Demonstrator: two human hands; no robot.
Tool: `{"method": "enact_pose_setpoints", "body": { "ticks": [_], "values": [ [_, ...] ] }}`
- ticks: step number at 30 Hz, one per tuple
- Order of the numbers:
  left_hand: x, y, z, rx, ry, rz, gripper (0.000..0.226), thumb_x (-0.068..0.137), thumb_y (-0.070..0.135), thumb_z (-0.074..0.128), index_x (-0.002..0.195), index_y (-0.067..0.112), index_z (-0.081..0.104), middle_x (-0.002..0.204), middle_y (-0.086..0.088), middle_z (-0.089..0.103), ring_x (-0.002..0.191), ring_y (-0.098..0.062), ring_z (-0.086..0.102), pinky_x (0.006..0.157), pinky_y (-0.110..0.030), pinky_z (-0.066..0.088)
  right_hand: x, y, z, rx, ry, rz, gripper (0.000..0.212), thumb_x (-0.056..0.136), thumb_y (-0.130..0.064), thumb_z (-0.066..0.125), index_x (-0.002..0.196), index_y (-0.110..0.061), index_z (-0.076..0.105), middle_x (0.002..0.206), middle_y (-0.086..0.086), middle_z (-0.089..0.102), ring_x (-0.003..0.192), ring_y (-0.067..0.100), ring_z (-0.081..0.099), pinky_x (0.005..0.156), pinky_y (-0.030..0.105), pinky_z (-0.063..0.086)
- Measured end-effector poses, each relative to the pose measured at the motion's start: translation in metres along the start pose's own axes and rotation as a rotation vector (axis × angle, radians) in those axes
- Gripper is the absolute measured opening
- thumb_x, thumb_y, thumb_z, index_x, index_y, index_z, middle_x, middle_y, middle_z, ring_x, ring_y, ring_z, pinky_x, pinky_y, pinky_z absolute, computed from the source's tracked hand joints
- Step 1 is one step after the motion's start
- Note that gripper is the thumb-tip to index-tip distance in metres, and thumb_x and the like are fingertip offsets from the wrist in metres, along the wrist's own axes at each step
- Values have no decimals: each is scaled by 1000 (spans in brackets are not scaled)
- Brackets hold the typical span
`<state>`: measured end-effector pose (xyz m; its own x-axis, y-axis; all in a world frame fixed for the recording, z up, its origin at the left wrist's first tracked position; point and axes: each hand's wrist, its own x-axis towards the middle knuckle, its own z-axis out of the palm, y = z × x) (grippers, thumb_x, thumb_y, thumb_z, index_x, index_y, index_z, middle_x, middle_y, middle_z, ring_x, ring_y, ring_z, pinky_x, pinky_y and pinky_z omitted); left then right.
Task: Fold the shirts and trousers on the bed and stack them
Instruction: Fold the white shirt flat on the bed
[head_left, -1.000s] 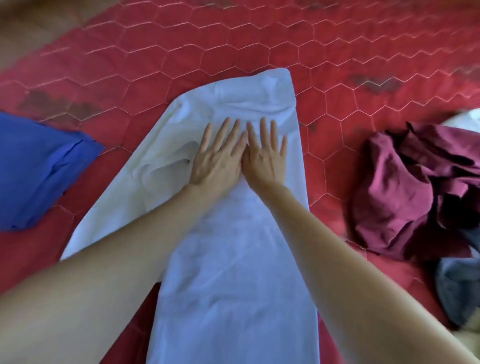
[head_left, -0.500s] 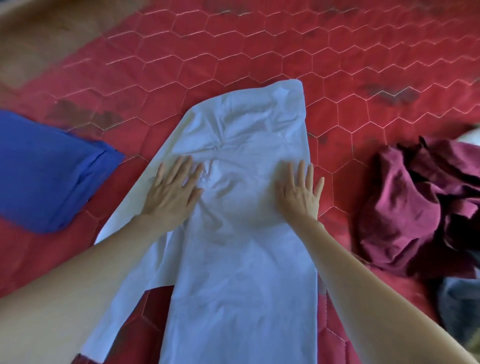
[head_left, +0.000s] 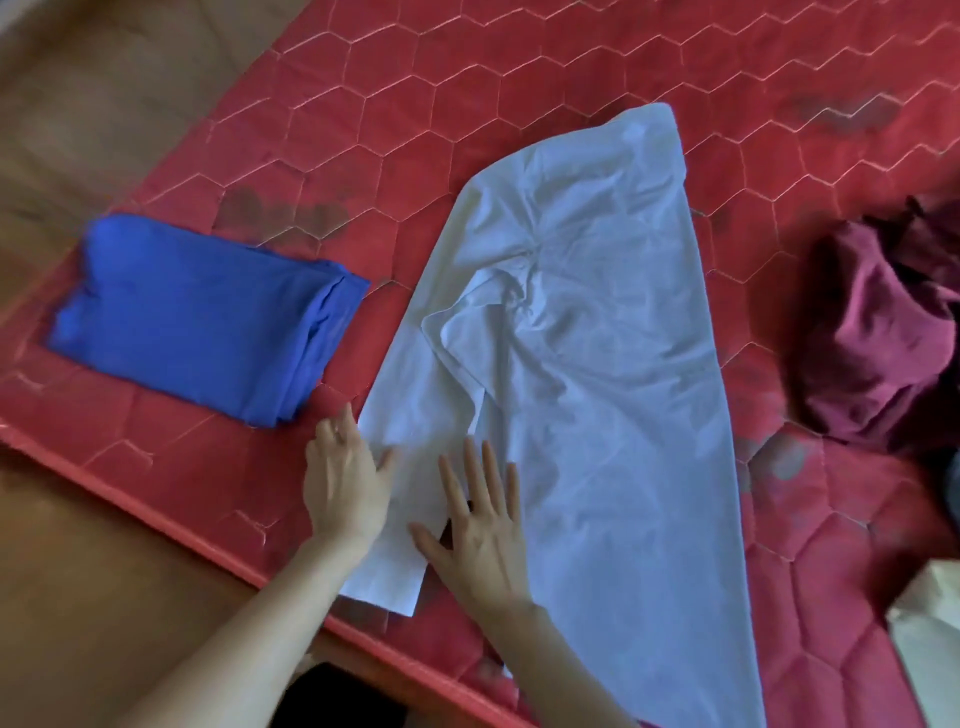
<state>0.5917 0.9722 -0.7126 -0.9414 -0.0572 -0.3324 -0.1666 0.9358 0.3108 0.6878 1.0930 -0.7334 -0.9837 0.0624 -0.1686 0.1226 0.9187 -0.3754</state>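
Observation:
A white garment (head_left: 587, 332) lies spread lengthwise on the red quilted bed (head_left: 395, 104), creased near its middle, with a narrower flap reaching the bed's near edge. My left hand (head_left: 345, 480) lies flat with straight fingers on the flap's left edge. My right hand (head_left: 483, 525) presses flat beside it, fingers spread, on the garment's lower left part. A folded blue garment (head_left: 202, 317) sits to the left, near the bed's edge. A crumpled maroon garment (head_left: 883, 332) is heaped at the right.
The bed's near edge (head_left: 171, 525) runs diagonally from the left to the bottom centre, with brown floor (head_left: 104, 597) beyond it. A pale cloth (head_left: 930, 639) shows at the lower right edge, and a dark grey piece (head_left: 948, 488) lies under the maroon heap.
Both hands have slid from the garment's middle down to its lower left flap, closer together. The view has swung so the blue folded garment and the bed's edge show fully.

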Motion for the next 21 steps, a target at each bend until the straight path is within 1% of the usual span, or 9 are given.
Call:
{"method": "enact_pose_setpoints", "body": {
  "ticks": [3,5,7,9,11,14,16,18,21],
  "values": [
    [8,-10,-5,-93,-54,-84,26,88,31,65,98,9,57,98,-13,61,95,-39,58,64,-37,36,-7,-28,10,-78,-19,73,83,80,-68,46,141,-12,46,154,15,30,144,30,24,114,55,25],
    [14,-14,-14,-177,-56,-54,31,87,32,61,68,14,45,66,-4,55,73,-35,56,52,-34,27,-6,-49,13,-125,-11,139,92,77,-75,43,140,-8,48,152,17,35,143,31,26,113,56,25],
    [18,-13,-29,-293,-66,34,39,85,32,63,59,13,40,51,1,42,57,-25,46,49,-34,28,0,-71,10,-88,37,227,94,77,-75,43,138,-4,50,147,18,43,140,30,33,110,56,30],
    [21,-7,-45,-395,-157,166,34,84,30,66,60,15,48,49,2,44,55,-19,43,56,-38,38,11,-89,3,-12,159,305,79,81,-63,54,132,-4,55,137,12,55,131,25,49,105,49,41],
    [24,2,-60,-438,-264,302,21,85,27,67,65,26,59,56,10,57,60,-12,52,67,-37,45,22,-98,-8,101,331,392,48,82,-40,68,119,-10,64,116,1,68,106,17,65,93,37,48],
    [23,19,-73,-504,-422,445,16,91,18,63,101,22,75,99,13,74,94,5,62,85,-10,45,32,-92,-33,334,428,619,11,91,-21,61,98,-18,69,85,-9,69,73,15,64,67,24,44],
    [22,33,-75,-543,-541,489,23,95,18,58,114,19,72,115,11,69,108,9,57,90,-2,37,33,-74,-51,471,443,748,11,94,-23,55,93,-23,66,79,-16,64,73,7,59,62,10,38],
    [22,46,-76,-601,-683,470,26,98,20,54,119,22,68,122,11,66,114,8,54,94,-3,36,34,-54,-68,720,439,804,14,91,-35,55,95,-26,63,84,-19,64,83,4,61,68,7,39],
    [12,66,-72,-628,-860,468,29,94,21,47,107,21,72,110,2,71,106,-7,63,92,-20,45,40,-31,-83,1164,359,823,45,83,-52,54,117,-24,59,98,-9,69,96,6,65,84,26,51]
  ]
}}
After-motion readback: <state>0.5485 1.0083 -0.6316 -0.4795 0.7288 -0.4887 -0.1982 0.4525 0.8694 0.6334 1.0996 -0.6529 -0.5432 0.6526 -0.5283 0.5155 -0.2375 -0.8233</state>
